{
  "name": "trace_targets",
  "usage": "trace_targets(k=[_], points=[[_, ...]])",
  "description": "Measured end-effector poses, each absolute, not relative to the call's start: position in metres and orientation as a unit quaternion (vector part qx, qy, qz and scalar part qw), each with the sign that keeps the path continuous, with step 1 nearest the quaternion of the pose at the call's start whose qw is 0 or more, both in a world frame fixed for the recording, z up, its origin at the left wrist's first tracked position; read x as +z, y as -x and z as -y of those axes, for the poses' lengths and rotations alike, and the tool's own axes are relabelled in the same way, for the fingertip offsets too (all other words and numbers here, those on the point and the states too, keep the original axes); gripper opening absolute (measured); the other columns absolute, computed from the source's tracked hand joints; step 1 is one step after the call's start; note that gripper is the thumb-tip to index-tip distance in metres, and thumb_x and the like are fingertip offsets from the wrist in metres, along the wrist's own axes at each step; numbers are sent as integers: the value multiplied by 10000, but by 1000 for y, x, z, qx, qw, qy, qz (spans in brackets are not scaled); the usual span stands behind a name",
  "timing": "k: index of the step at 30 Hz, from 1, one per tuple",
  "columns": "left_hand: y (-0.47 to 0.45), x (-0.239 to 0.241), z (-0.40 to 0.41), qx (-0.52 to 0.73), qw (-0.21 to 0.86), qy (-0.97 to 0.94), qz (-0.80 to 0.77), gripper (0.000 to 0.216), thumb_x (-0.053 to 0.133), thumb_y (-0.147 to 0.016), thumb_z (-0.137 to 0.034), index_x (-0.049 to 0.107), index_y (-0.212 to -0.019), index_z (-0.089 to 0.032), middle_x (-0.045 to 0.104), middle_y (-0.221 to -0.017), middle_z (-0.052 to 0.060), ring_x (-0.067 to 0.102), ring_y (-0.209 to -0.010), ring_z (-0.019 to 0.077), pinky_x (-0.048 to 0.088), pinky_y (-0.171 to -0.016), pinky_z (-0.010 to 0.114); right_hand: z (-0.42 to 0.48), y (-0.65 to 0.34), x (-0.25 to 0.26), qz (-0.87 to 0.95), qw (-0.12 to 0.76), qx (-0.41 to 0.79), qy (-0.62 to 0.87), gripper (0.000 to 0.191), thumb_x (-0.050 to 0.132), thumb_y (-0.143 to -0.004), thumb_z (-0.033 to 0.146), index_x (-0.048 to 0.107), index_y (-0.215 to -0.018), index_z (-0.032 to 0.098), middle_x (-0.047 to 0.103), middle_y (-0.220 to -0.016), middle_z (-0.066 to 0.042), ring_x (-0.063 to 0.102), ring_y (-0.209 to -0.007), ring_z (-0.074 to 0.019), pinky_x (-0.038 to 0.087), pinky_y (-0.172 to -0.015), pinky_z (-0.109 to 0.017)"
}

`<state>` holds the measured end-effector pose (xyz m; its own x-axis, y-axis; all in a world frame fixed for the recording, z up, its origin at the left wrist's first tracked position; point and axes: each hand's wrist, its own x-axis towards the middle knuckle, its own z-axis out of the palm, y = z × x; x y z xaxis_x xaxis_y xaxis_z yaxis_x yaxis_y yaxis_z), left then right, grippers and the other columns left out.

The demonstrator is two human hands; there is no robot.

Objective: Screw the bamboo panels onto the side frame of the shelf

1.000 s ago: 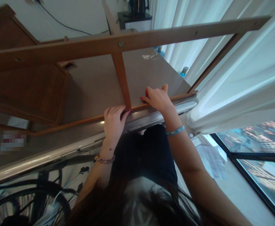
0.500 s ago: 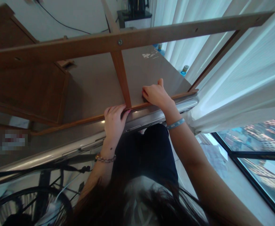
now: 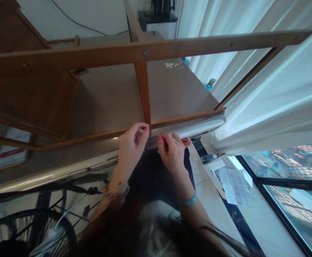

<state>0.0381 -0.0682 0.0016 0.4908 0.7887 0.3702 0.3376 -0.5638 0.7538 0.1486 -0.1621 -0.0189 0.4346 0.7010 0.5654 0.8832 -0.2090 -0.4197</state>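
Note:
A wooden frame stands on a grey-brown tabletop with a shiny metal edge. Its middle post meets the lower rail close to my left hand. Thumb and forefinger of that hand are pinched together by the post's foot; whatever is between them is too small to make out. My right hand hovers over the metal edge, to the right of the left one. Its fingers are curled, with the thumb against the forefinger, and any held item is hidden.
On the left, a brown wooden panel piece lies on the table near a printed card. Below is a spoked wheel. White curtains, a window and papers are on the right.
My right hand has come back from the tabletop beyond the lower rail to the near edge, closer to the left hand. The left hand's fingers have curled off the rail into a pinch.

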Motion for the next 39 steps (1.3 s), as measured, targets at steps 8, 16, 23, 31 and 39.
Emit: trace_targets(k=[8, 16, 23, 31, 39], points=[[-44, -2, 72, 325, 550, -714, -287, 251, 579, -863, -405, 693, -829, -184, 676, -761, 20, 620, -685, 139, 470, -598, 222, 157, -142, -23, 533, 381, -132, 744, 267, 433, -951, 314, 610, -785, 203, 575, -563, 20, 504, -650, -146, 240, -692, -331], [-47, -10, 66, 358, 533, -709, -292, 239, 576, -867, -397, 648, -793, -182, 661, -775, 15, 610, -706, 136, 464, -642, 232, 157, -138, -29, 529, 414, -74, 737, 284, 434, -954, 377, 617, -819, 208, 622, -650, -6, 512, -688, -162, 298, -674, -311], [-50, -10, 69, 369, 488, -735, -291, 247, 542, -893, -383, 648, -790, -185, 658, -753, 14, 584, -649, 123, 434, -591, 230, 157, -138, -32, 510, 416, -85, 748, 259, 452, -949, 359, 623, -822, 211, 625, -638, -3, 508, -684, -166, 294, -690, -315], [-38, -8, 49, 402, 210, -826, -333, 201, 490, -926, -306, 664, -934, -206, 651, -833, 23, 567, -772, 160, 424, -736, 297, 143, -153, -22, 525, 255, -118, 803, 253, 418, -971, 321, 605, -847, 206, 685, -714, -12, 528, -788, -188, 203, -770, -349], [-48, -14, 39, 329, 79, -862, -377, 155, 499, -917, -284, 632, -988, -248, 692, -1013, 26, 565, -959, 230, 310, -854, 410, 132, -166, -11, 606, 170, -139, 765, 268, 386, -979, 335, 582, -862, 195, 688, -745, -40, 516, -825, -204, 173, -805, -374]])
